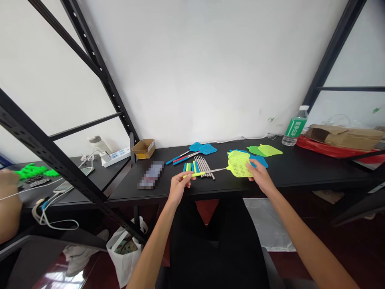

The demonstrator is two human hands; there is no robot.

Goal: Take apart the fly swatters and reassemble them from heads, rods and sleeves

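Observation:
A yellow fly swatter point(238, 167) with a metal rod is held level above the near part of the black desk. My left hand point(179, 185) is closed on its yellow handle, and my right hand point(259, 175) pinches the edge of its perforated head. Under and behind that head, further yellow and blue heads partly show. Loose coloured handles point(189, 167) and several metal rods point(205, 165) lie between my hands on the desk. Farther back are blue fly swatters point(207, 149) with blue and red handles. Green and yellow swatter heads point(270, 150) rest beyond my right hand.
A small cardboard box point(143, 149) and a blurred phone point(151, 175) lie at the left of the desk point(126, 188). On the right stands a water bottle point(295, 126). Black rack posts point(102, 72) rise on both sides. Another person's arm point(9, 204) shows far left.

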